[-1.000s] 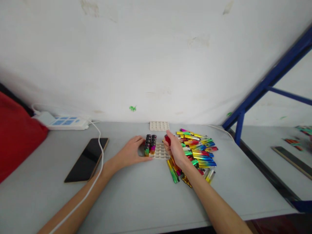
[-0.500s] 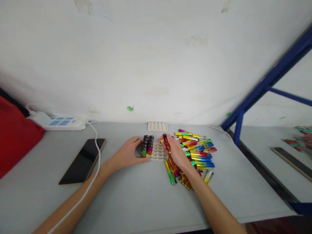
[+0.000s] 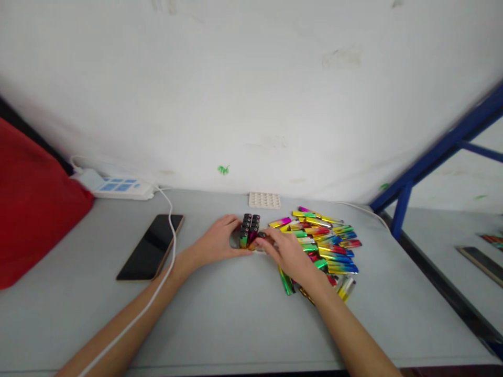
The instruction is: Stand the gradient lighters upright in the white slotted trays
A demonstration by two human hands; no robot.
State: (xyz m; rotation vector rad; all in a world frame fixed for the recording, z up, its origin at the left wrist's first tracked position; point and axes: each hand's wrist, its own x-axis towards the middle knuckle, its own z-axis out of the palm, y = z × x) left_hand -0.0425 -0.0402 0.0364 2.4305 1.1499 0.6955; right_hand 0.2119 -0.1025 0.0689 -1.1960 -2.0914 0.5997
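Several black-topped lighters (image 3: pixel 245 229) stand upright in two rows in a pale tray, which my hands and the lighters mostly hide. My left hand (image 3: pixel 220 240) curves around the left side of these rows, thumb along the front and fingers behind, with no object of its own in its grasp. At the right of the rows, my right hand (image 3: pixel 286 253) pinches a lighter (image 3: pixel 262 235) by its black top; the lower part is hidden. Under and beyond that hand lies a loose pile of shiny multicoloured lighters (image 3: pixel 334 246).
A second pale tray with round hollows (image 3: pixel 264 200) lies by the wall. On the left are a dark phone (image 3: pixel 151 247), a white cable (image 3: pixel 173 251) crossing my left forearm, a power strip (image 3: pixel 121 188) and red fabric (image 3: pixel 35 209). A blue frame (image 3: pixel 432 152) stands right.
My right hand has brought its lighter left and down to the near end of the standing rows. The left hand stays beside them. The whole view has shifted slightly.
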